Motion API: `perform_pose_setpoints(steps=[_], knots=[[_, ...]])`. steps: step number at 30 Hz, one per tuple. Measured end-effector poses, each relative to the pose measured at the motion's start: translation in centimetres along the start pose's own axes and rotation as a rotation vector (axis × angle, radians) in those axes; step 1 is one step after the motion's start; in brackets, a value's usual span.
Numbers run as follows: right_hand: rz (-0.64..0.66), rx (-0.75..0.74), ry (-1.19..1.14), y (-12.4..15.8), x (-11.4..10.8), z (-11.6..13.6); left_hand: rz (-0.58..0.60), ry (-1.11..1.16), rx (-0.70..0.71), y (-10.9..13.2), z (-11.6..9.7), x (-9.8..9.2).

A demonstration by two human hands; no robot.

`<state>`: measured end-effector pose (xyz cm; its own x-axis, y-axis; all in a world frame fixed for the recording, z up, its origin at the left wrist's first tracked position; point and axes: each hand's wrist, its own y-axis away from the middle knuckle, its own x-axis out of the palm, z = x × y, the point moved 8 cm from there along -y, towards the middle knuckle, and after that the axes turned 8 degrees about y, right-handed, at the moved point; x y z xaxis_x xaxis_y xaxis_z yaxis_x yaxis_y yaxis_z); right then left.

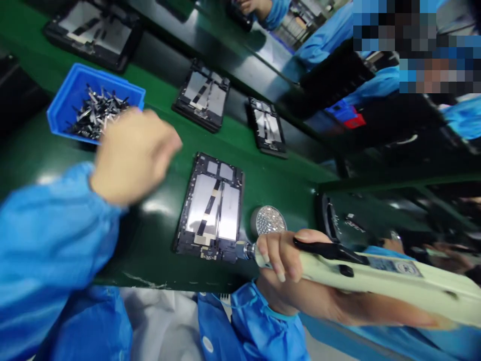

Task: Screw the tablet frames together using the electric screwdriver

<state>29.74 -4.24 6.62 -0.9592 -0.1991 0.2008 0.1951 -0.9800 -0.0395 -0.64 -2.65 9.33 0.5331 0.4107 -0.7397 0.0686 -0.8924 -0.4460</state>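
My right hand (281,255) is wrapped round a cream-coloured electric screwdriver (361,273) with a black lever. Its tip reaches the lower right corner of an opened tablet (212,210) lying on the green bench; whether it touches cannot be made out. Beside the tablet stands a round tin of screws (268,220). My left hand (131,153), blurred, is in the air by the near right corner of a blue bin (60,110) full of small dark and silvery parts (99,110). Its fingers are curled in, and anything inside them is hidden.
More opened tablets lie along the far side: one at the upper left (97,30), one at the middle (205,95) and one further right (266,125). Co-workers in blue sleeves (326,40) are across the bench. The bench's near edge (150,283) runs before my lap.
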Motion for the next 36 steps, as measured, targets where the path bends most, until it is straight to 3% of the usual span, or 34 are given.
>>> perform_pose_setpoints(steps=[2, 4, 6, 9, 15, 21, 24, 29, 31, 33, 34, 36], knots=[[-0.004, -0.202, -0.024, -0.1, 1.6, 2.2, 0.296, 0.345, 0.263, 3.2, -6.8, 4.4], [0.025, -0.25, -0.053, -0.2, 2.6, 3.2, 0.504, 0.482, 0.277, 6.2, -10.9, 8.3], [0.057, -0.213, -0.068, -0.2, 2.8, 3.4, 0.606, 0.515, 0.228, 7.9, -12.9, 11.0], [0.033, -0.214, -0.07, -0.2, 1.4, 3.9, 0.634, 0.514, 0.184, 8.5, -13.0, 12.3], [-0.144, -0.347, -0.055, -0.9, -3.6, 5.4, 0.502, 0.481, 0.271, 6.9, -10.0, 9.5], [-0.324, -0.442, -0.023, -2.3, -6.4, 5.5, 0.462, 0.409, 0.375, 6.0, -9.9, 8.6], [-0.376, -0.455, -0.005, -3.2, -7.8, 5.1, 0.522, 0.342, 0.417, 4.2, -11.4, 11.0], [-0.457, -0.429, 0.029, -3.9, -10.0, 4.0, 0.785, 0.232, 0.412, 0.0, -16.9, 20.4], [-0.479, -0.413, 0.024, -3.8, -10.3, 3.3, 0.82, 0.207, 0.384, -1.6, -18.6, 23.5], [-0.482, -0.4, 0.006, -3.6, -10.2, 2.5, 0.765, 0.229, 0.354, -3.2, -18.9, 24.3], [-0.478, -0.394, -0.003, -3.6, -10.1, 2.1, 0.71, 0.258, 0.34, -4.0, -18.4, 23.6], [-0.476, -0.384, -0.017, -3.5, -10.0, 1.3, 0.572, 0.314, 0.334, -5.3, -16.2, 20.1]])
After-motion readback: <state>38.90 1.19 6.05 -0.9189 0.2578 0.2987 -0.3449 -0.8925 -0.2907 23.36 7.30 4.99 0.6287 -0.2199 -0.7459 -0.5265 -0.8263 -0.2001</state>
